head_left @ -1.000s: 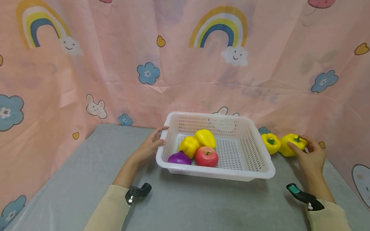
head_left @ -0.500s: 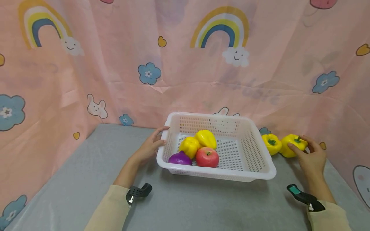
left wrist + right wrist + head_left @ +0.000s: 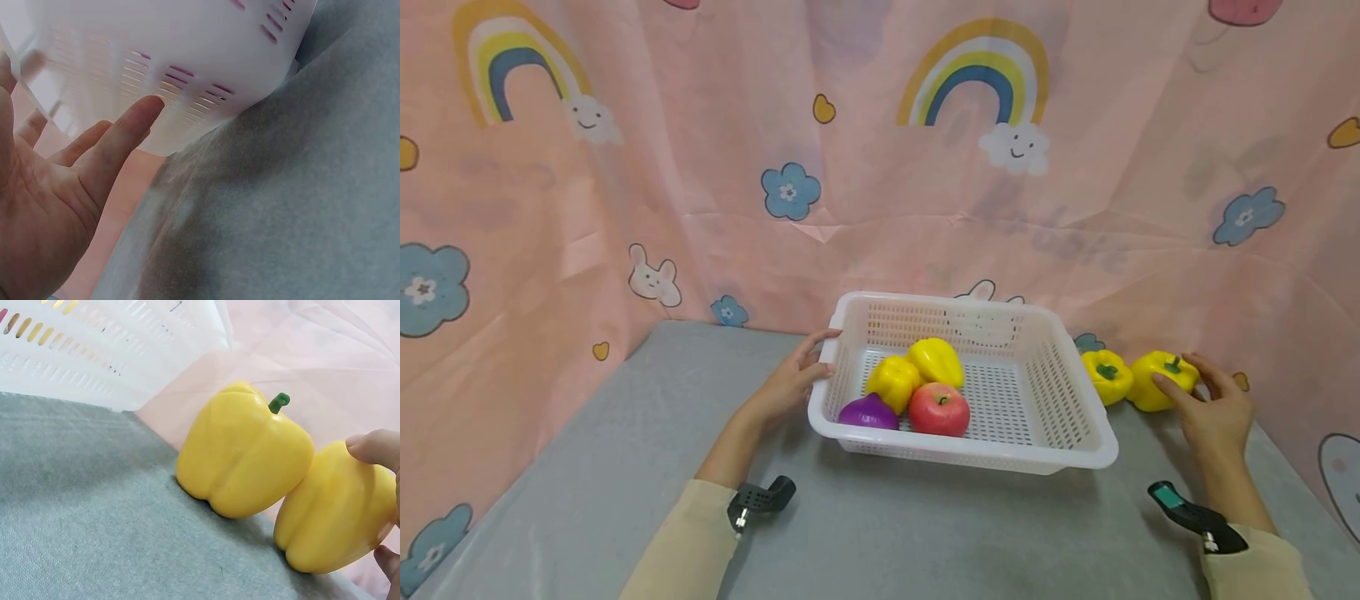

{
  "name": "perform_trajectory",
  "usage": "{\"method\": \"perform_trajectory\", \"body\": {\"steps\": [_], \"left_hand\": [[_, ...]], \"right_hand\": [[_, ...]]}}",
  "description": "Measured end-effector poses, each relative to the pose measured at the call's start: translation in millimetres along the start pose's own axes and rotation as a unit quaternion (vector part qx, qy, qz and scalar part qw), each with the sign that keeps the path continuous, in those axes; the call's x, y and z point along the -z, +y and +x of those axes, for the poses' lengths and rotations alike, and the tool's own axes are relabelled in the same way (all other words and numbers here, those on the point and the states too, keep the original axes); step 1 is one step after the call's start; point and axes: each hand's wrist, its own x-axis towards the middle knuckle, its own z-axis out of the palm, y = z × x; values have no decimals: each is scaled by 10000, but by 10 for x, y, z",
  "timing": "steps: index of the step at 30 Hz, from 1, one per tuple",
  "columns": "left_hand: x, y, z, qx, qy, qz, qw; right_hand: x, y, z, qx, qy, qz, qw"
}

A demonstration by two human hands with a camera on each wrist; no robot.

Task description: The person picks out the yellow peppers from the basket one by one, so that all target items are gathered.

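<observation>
beside basket (image 3: 970, 455), right grip (image 3: 1216, 417) on pepper (image 3: 1152, 385)

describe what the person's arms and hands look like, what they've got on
Both arms wear long beige sleeves, left and right. The left hand and right hand have no gloves. Each wrist carries a curved black device, left and right, with a shiny metallic bit; the right one bears a teal-green panel.
</observation>
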Motion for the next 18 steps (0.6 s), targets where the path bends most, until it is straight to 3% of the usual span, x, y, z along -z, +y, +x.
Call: {"method": "perform_trajectory", "body": {"steps": [8, 18], "left_hand": [[7, 4, -2, -47, -41, -24, 10000], [11, -5, -2, -46, -26, -20, 10000]], "right_hand": [[47, -76, 10, -86, 89, 204, 9997], [86, -283, -10, 180, 181, 198, 9995]]}}
